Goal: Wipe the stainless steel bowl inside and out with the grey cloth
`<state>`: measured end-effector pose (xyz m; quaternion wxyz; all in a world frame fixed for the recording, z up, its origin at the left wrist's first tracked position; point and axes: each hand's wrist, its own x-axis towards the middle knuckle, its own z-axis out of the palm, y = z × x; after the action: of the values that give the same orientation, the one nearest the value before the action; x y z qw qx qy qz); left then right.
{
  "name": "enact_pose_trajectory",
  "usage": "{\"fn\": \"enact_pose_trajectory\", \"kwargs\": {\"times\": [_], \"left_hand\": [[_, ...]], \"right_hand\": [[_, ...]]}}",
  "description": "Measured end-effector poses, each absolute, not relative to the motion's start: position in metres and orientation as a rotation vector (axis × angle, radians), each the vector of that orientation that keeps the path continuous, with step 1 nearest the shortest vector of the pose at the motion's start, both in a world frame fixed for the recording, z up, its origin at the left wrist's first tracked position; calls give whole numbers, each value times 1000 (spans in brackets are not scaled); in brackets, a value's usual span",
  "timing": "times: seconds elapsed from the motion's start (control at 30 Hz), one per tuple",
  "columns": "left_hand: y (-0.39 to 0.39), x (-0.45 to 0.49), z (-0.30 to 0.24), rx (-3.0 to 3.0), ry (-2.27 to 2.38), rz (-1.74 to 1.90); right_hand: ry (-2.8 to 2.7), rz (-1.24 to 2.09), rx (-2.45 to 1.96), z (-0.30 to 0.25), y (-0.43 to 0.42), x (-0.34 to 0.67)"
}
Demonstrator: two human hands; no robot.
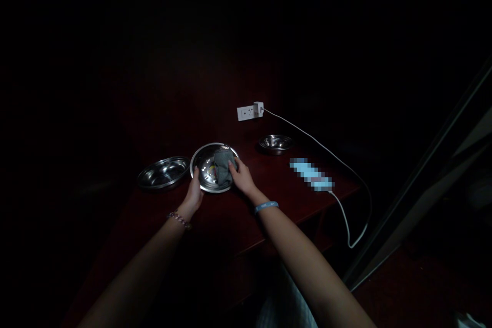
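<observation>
A shiny steel bowl is tilted up on the dark red table, its inside facing me. My left hand grips its lower left rim, fingers closed on the edge. My right hand presses a grey cloth against the bowl's inside, fingers closed on the cloth. A beaded bracelet is on my left wrist and a blue band on my right.
A second steel bowl lies to the left, a smaller one at the back right. A lit phone lies at the right, its white cable running to a wall socket. The surroundings are dark.
</observation>
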<state>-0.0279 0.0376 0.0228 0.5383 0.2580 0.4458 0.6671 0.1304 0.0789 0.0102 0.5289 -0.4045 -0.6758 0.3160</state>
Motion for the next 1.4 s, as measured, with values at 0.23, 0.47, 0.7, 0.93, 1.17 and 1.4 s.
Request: {"fn": "enact_pose_trajectory", "kwargs": {"times": [0.23,0.47,0.7,0.93,1.17,1.4], "left_hand": [[41,-29,21,614,1054,1594],[44,-29,19,594,1105,1618],[45,-30,14,598,1170,1646],[42,-27,16,579,1275,1621],[43,-31,12,627,1233,1622],[44,-32,11,618,1240,1626]], "right_hand": [[-1635,945,-815,9,77,126],[-1921,302,-917,23,58,137],[-2225,313,-887,23,51,135],[-2327,372,-871,21,52,136],[-2270,463,-827,20,56,134],[-2168,449,-826,24,52,133]]}}
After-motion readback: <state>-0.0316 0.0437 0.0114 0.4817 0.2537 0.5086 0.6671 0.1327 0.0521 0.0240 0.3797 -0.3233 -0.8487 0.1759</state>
